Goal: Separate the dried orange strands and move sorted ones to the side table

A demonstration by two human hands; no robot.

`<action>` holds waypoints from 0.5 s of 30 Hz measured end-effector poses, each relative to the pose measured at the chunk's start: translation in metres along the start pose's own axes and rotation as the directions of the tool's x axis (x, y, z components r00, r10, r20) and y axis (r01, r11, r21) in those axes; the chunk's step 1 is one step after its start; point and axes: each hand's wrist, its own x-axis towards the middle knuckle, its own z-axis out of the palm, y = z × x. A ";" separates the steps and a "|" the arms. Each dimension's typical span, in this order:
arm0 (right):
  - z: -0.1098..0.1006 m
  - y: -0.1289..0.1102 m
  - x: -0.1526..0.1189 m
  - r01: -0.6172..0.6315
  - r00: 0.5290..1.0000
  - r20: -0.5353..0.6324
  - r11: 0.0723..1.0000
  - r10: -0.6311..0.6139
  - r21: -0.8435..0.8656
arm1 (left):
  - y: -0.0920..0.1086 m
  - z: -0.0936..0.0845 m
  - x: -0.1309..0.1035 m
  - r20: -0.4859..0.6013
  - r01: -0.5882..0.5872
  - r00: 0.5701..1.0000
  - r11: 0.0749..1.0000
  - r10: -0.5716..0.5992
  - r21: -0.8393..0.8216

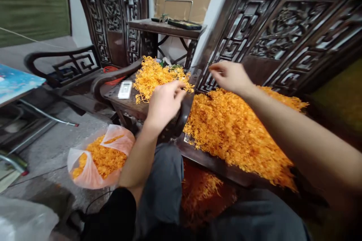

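Note:
My left hand (165, 103) is over the near side of a small heap of orange, stringy, curled pieces (149, 77) on a dark wooden side table. Its thumb and fingers are drawn together, and whatever is between them is too blurred to name. My right hand (229, 77) is raised above a much larger heap of the same orange pieces (232, 128) on the wooden bench seat. Thumb and forefinger pinch at their tips; a small brownish bit shows there, its kind unclear.
A pinkish plastic bag (85, 177) of orange pieces stands on the floor at left. A white card (125, 89) lies on the side table (113, 96). Behind are a carved chair (113, 15) and a stand (141, 25) with a black tray (185, 24). More orange strands lie below the bench.

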 end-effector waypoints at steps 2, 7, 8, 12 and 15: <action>0.031 -0.045 0.025 0.099 0.987 0.115 0.991 -0.109 0.087 | -0.039 0.003 0.034 -0.085 0.040 0.996 0.971 -0.021 0.234; 0.078 -0.102 0.059 0.103 0.937 0.342 0.992 -0.075 -0.066 | -0.116 0.011 0.084 0.245 -0.081 0.966 0.813 -0.077 0.576; 0.078 -0.102 0.062 0.098 0.931 0.363 0.987 -0.046 -0.126 | -0.126 0.009 0.086 0.274 -0.093 0.957 0.793 -0.096 0.603; 0.053 -0.080 0.069 0.124 0.924 0.382 0.961 -0.022 -0.246 | -0.146 0.000 0.083 0.247 -0.101 0.964 0.723 -0.098 0.683; 0.030 -0.058 0.069 0.191 0.933 0.350 0.936 -0.080 -0.295 | -0.147 0.003 0.079 0.230 -0.091 0.967 0.699 -0.108 0.710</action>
